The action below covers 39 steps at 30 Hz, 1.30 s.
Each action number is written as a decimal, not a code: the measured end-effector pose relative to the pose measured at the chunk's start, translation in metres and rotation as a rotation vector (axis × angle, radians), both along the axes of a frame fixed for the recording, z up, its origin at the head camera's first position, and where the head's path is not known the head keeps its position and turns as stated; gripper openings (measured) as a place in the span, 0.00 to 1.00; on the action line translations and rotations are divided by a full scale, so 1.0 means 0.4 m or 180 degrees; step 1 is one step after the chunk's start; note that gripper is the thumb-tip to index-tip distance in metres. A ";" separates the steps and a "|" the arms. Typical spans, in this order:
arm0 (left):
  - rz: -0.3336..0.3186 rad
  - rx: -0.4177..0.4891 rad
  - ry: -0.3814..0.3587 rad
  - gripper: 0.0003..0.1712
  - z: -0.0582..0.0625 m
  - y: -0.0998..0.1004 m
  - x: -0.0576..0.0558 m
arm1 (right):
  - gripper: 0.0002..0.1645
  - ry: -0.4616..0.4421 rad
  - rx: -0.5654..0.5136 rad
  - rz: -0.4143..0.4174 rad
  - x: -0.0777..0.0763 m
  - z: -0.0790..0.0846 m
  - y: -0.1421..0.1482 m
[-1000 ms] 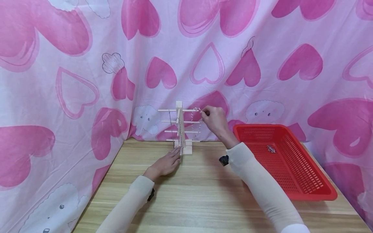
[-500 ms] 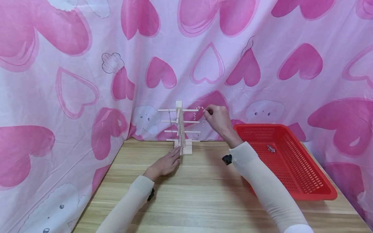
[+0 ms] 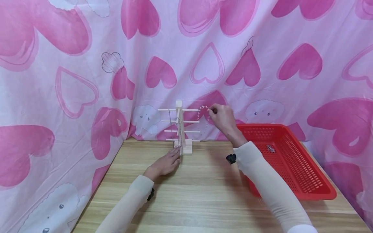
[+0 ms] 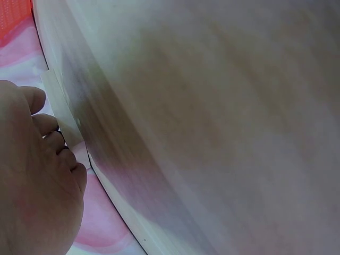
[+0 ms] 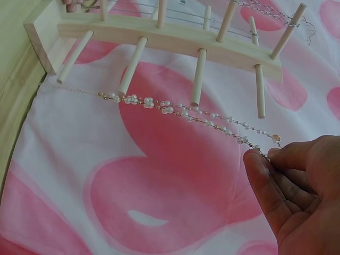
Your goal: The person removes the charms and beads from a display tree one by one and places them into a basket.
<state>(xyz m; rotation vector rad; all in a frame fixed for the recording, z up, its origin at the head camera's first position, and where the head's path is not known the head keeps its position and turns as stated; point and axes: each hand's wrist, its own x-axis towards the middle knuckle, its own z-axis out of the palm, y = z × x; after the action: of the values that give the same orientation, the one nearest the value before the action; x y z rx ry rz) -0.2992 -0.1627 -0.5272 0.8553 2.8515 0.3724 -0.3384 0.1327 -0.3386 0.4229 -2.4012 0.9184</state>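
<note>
My right hand (image 3: 223,119) pinches a white beaded necklace (image 5: 167,110) between thumb and fingertips, just right of the top pegs of a wooden peg stand (image 3: 179,104). In the right wrist view the necklace stretches from the fingertips past the peg ends, apart from the pegs as far as I can tell. Silver chains (image 5: 265,10) hang on other pegs. At the stand's foot, my left hand (image 3: 165,162) rests with its fingers extended against the base. The left wrist view shows its fingertips beside a pale wooden piece (image 4: 62,109); their exact contact is hard to see.
A red perforated basket (image 3: 317,194) stands on the right of the wooden table (image 3: 189,200). Inside it lies a small heap of silvery jewellery (image 3: 270,148). Pink heart-patterned cloth (image 3: 175,42) encloses the table at the back and sides.
My right hand has moved to the right with the necklace, drawing it off beyond the end of the top peg. My left hand has stayed at the stand's base.
</note>
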 end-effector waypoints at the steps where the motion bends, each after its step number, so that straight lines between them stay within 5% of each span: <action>1: 0.0001 -0.0002 -0.0012 0.36 0.001 0.000 0.001 | 0.11 -0.0005 -0.0009 -0.0005 0.000 0.001 0.003; 17: -0.0012 -0.0005 -0.0031 0.35 0.004 -0.001 0.003 | 0.13 -0.0265 -0.0009 -0.0106 0.018 0.012 0.041; 39: -0.0055 -0.0004 0.0067 0.35 -0.006 -0.002 -0.002 | 0.11 0.0066 0.0181 -0.0098 0.036 0.046 0.086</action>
<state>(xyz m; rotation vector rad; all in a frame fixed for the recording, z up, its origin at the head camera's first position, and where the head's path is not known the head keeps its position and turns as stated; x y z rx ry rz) -0.2998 -0.1634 -0.5298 0.8882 2.8613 0.3618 -0.3239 0.1670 -0.3200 0.4135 -2.4129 0.8299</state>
